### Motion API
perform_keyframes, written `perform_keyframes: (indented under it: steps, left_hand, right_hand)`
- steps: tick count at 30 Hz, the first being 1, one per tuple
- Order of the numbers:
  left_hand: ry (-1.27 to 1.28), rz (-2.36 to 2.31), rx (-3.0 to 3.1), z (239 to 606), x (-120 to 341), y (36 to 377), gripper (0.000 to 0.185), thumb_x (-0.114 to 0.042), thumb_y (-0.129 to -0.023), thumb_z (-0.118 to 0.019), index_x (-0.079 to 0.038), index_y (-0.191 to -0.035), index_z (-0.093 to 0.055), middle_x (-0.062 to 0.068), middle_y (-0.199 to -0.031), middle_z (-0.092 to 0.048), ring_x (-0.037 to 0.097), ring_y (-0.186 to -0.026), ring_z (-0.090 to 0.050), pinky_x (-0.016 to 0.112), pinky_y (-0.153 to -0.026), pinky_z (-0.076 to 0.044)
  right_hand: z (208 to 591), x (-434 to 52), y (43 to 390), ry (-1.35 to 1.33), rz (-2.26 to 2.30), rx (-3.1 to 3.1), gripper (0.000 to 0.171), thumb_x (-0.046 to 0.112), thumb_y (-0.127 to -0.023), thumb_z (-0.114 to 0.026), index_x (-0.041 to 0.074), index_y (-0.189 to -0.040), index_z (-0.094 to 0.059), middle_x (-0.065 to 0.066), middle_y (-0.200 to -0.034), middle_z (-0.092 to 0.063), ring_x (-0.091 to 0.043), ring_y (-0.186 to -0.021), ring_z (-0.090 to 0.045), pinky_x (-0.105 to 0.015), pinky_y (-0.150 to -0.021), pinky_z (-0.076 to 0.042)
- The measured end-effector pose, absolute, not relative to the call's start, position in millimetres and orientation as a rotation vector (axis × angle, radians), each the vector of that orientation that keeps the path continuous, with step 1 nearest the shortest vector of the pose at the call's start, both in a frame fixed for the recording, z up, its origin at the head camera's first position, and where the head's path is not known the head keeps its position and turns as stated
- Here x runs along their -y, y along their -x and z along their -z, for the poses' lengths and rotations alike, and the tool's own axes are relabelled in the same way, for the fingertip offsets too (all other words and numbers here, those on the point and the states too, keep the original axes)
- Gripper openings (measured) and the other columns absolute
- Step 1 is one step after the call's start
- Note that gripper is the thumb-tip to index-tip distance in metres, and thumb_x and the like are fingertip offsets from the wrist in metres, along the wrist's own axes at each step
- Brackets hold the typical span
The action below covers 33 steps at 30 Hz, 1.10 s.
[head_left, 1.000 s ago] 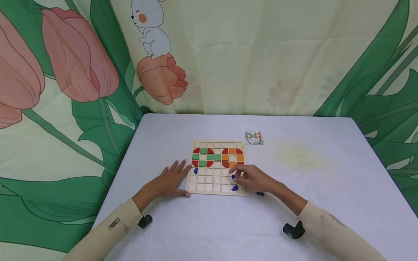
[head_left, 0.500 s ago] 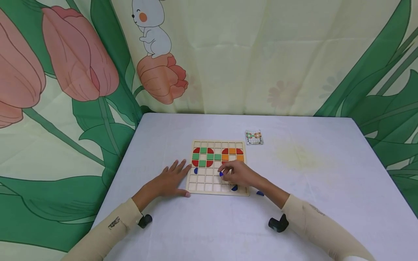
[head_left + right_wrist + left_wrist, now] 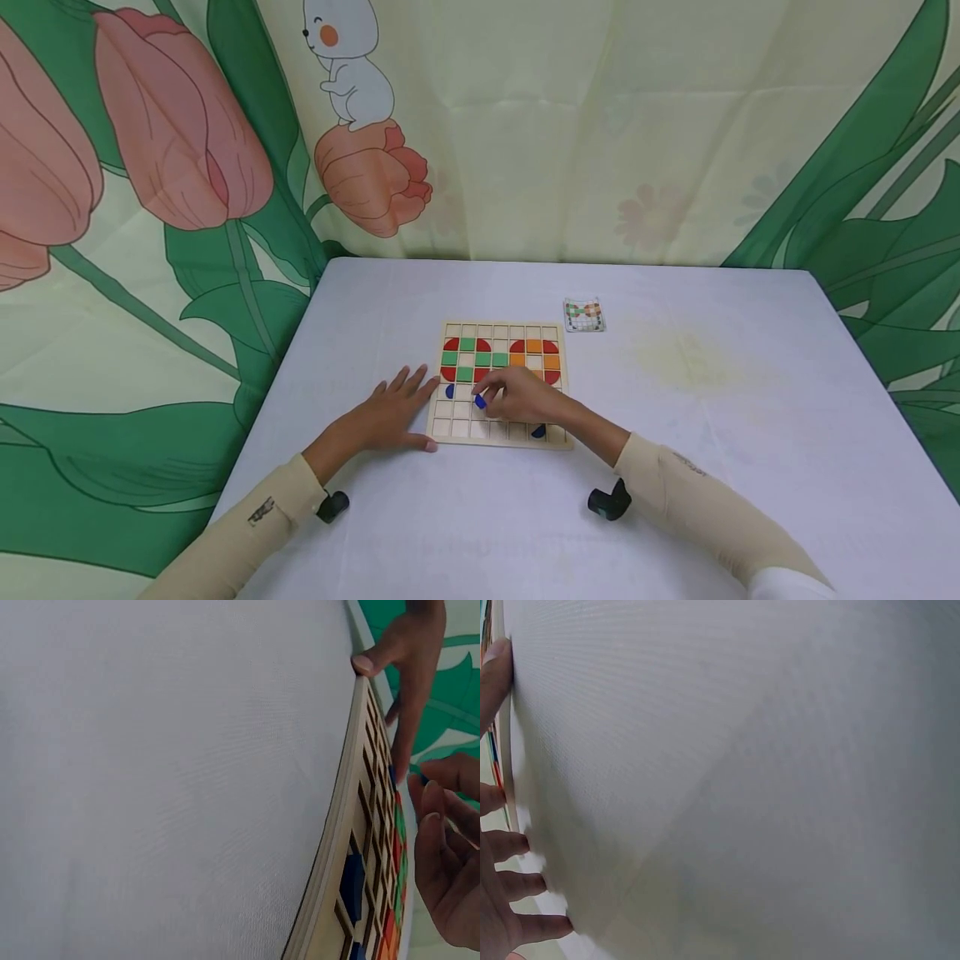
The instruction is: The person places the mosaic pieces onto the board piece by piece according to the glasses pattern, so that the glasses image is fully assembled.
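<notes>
Two hands are at work on the white surface (image 3: 675, 433), and from my seat only one of them has shifted. On the left, the left hand (image 3: 390, 412) lies flat with straight, spread fingers, thumb against the near left corner of the wooden grid board (image 3: 558, 446) and fingertips at its left edge; it sits exactly where it did a second ago, steadying the frame. Just inside that edge a blue quarter-round piece (image 3: 449, 391) rests in its cell, unmoved.

Moving right, the right hand (image 3: 521, 400) pinches a small blue piece (image 3: 480, 402) between thumb and curled fingers. A second ago that pinch was over the right-hand columns of the board; half a second ago it was near the middle; now it hovers over the lower left-centre cells, close to the seated blue piece. I judge the piece is being carried across to pair with that one, not yet set down.

Behind the hand, the red-and-green pattern (image 3: 468, 360) and the red-and-orange pattern (image 3: 534, 360) are unchanged. Another blue piece (image 3: 537, 432) stays in the bottom row towards the right. Further right and beyond the board, the small pattern card (image 3: 583, 316) has not moved.
</notes>
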State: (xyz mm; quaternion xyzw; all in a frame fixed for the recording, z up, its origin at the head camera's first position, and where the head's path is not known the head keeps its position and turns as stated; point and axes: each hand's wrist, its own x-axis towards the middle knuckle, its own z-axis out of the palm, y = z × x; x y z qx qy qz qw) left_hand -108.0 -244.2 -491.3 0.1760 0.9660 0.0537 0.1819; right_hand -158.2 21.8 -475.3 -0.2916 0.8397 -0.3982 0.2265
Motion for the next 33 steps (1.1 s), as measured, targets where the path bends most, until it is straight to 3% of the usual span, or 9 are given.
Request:
perform_keyframes:
  steps: [13, 21, 33]
  left_hand:
    - [-0.520, -0.167, -2.720, 487.1, 245.0, 108.1, 0.110, -0.070, -0.078, -0.071, -0.022, -0.162, -0.019, 0.012, -0.170, -0.010, 0.043, -0.155, -0.007, 0.071, -0.114, -0.023]
    - [-0.504, -0.176, -2.714, 489.7, 245.1, 108.9, 0.110, -0.071, -0.077, -0.070, -0.023, -0.162, -0.019, 0.011, -0.170, -0.012, 0.042, -0.155, -0.008, 0.070, -0.115, -0.022]
    - [-0.514, -0.166, -2.706, 490.1, 246.9, 110.4, 0.110, -0.071, -0.079, -0.070, -0.023, -0.163, -0.017, 0.010, -0.170, -0.010, 0.041, -0.155, -0.007, 0.069, -0.116, -0.021]
  right_hand:
    - [482.7, 22.3, 152.9, 0.791, 0.971, -2.444, 0.021, 0.018, -0.085, -0.080, 0.013, -0.106, -0.078, 0.008, -0.071, -0.065, -0.009, -0.068, -0.059, -0.024, -0.061, -0.049]
    - [482.9, 32.9, 148.8, 0.758, 0.926, -2.492, 0.029, 0.024, -0.083, -0.084, 0.012, -0.108, -0.077, 0.008, -0.070, -0.065, -0.009, -0.066, -0.060, -0.025, -0.058, -0.049]
    - [483.9, 35.3, 148.0, 0.798, 0.928, -2.544, 0.021, 0.022, -0.087, -0.080, 0.013, -0.105, -0.079, 0.007, -0.074, -0.066, -0.009, -0.067, -0.057, -0.023, -0.056, -0.043]
